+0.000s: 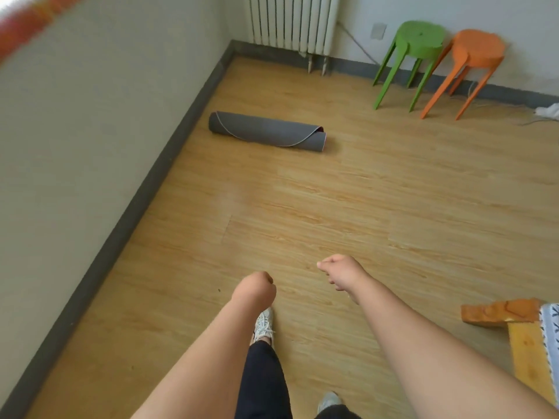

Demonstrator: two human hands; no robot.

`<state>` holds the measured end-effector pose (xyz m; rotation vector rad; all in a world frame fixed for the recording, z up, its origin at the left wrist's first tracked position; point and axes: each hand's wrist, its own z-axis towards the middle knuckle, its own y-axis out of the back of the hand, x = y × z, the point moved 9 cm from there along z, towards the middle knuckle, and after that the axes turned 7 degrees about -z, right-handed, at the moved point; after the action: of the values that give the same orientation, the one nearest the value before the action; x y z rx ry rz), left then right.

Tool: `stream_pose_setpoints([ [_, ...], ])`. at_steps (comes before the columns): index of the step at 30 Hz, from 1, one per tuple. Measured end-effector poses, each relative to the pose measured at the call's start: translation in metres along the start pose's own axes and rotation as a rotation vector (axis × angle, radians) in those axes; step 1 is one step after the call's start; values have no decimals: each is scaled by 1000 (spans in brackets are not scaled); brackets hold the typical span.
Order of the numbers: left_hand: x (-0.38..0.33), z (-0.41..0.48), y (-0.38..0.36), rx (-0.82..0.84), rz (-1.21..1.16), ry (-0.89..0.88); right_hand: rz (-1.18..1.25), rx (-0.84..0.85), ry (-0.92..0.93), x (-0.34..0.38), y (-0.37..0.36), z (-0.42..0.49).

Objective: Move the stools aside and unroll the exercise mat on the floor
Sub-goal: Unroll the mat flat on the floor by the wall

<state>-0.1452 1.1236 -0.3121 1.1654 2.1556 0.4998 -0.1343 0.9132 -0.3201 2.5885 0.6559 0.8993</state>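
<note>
Light wood-plank floor (363,192) fills most of the view. Pale plaster wall (75,116) runs along the left, with a dark grey skirting strip (145,182) at its base.

White ribbed radiator (293,22), count 1, on the far wall; a thin cable (357,43) runs down the wall to its right.

Plastic stools, count 2, both upright and side by side against the far wall at top right: green round-seat stool (420,37) on the left, orange round-seat stool (478,49) just beside it. Both are well apart from the mat.

Rolled dark grey exercise mat (266,131), count 1, fully rolled. It lies on the floor with its left end near the skirting. The outer flap sits on top and has a pale edge trim.

Right edge, near: an orange block on a yellow wooden frame (499,311), with patterned blue-white fabric (550,328) touching it. Can't tell what it is.

Both bare forearms reach forward over the floor, well short of the mat.
- Left hand (257,290): grip balled into a fist, holding nothing.
- Right hand (340,273): fingers loosely curled, grip slack, holding nothing.

Pale lace-up trainers, count 2: one (263,325) under the left forearm, the other (328,402) at the bottom edge.

Small stuff: a grey wall socket plate (378,31) left of the green stool, and a white object (549,111) on the floor at the right edge, cut off by the frame.
</note>
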Motion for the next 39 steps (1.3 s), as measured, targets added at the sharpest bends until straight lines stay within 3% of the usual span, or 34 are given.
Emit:
stream_pose_setpoints([
  [13, -18, 133, 212, -111, 19, -34, -71, -3, 0, 188, -3, 87],
  [28, -107, 317, 378, -95, -7, -17, -98, -2, 5, 398, 66, 299],
  [35, -117, 394, 459, -45, -146, 17, -66, 33, -17, 485, 55, 361],
  [39, -132, 449, 499, 4, -105, -26, -34, -8, -64, 519, 62, 398],
])
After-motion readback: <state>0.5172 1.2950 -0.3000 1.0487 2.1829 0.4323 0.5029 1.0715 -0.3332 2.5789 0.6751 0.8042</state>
